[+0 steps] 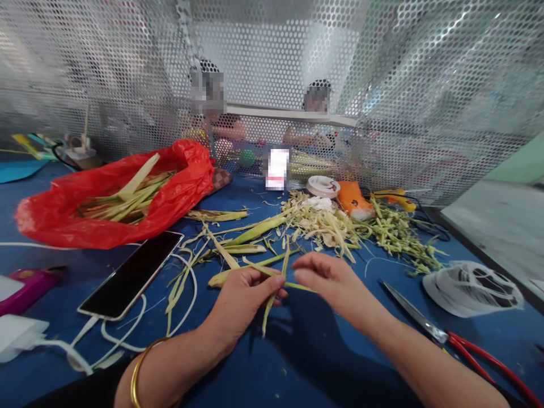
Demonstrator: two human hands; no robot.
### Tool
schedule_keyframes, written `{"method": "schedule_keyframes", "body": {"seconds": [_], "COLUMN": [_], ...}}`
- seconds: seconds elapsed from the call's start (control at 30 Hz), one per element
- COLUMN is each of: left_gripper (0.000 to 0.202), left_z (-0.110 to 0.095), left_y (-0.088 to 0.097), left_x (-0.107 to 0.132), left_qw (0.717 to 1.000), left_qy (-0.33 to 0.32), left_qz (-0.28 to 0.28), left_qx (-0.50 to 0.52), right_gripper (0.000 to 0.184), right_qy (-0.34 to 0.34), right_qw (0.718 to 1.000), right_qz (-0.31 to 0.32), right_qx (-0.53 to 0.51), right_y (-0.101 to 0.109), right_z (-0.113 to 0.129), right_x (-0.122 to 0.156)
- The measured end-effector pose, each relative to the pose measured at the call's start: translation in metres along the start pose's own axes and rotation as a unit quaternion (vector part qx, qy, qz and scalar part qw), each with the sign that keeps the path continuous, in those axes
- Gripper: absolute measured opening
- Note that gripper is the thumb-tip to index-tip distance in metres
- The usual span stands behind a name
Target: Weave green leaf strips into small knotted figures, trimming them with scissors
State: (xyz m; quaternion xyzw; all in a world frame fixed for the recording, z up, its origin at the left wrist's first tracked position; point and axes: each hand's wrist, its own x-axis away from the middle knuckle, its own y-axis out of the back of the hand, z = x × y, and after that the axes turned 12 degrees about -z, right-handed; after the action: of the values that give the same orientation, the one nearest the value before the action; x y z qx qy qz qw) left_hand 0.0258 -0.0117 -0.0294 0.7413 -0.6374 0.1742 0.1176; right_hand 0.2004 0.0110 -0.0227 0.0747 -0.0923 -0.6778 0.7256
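My left hand [244,294] is closed in a pinch on narrow green leaf strips [267,317] that cross each other between thumb and fingers. One strip points up, one hangs down toward the table, and another runs right, passing under my right hand [335,280]. That hand hovers just right of the crossing, fingers curved and slightly apart, with nothing visible gripped in it. Behind my left hand lie long pale husk leaves [255,232] and thin dried strips. A gold bangle [136,377] circles my left wrist.
Left: a red plastic bag [55,207] of leaves, a phone [131,277] and white cables. Right: scissors [410,309], a white spool [446,292], plant trimmings [399,238] and an orange packet [355,198]. A perforated metal screen [272,62] stands behind, with reflected people.
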Motion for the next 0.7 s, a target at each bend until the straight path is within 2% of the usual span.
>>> {"method": "schedule_keyframes", "body": {"seconds": [0.07,0.17,0.3,0.47,0.57,0.7], "left_gripper": [0.034,0.038,0.031,0.016,0.014,0.016], "left_z": [0.0002,0.0004,-0.0019,-0.0053,-0.0051,-0.0042], "left_y": [-0.0002,0.0011,0.0037,0.0032,0.0026,0.0031], "left_x": [-0.0008,-0.0022,-0.0041,-0.0030,-0.0019,-0.0029], "left_qw": [1.000,1.000,1.000,1.000,0.999,1.000], "left_qy": [0.002,-0.002,-0.024,-0.013,-0.013,-0.007], "left_qz": [0.008,0.019,-0.011,-0.014,-0.027,-0.022], "left_qx": [0.004,0.002,0.000,-0.020,-0.014,-0.003], "right_gripper": [0.016,0.019,0.016,0.019,0.020,0.021], "right_qy": [0.024,0.073,0.104,0.159,0.187,0.189], "right_qw": [0.997,0.991,0.982,0.966,0.958,0.958], "right_qz": [0.048,0.037,0.048,0.018,0.002,-0.006], "right_qx": [0.059,0.104,0.150,0.203,0.216,0.217], "right_y": [-0.0015,-0.0016,0.0024,0.0046,0.0047,0.0051], "right_z": [-0.0004,-0.0032,-0.0053,-0.0040,-0.0030,-0.0032], "right_x": [0.0033,0.0039,-0.0002,0.0001,0.0017,0.0019]}}
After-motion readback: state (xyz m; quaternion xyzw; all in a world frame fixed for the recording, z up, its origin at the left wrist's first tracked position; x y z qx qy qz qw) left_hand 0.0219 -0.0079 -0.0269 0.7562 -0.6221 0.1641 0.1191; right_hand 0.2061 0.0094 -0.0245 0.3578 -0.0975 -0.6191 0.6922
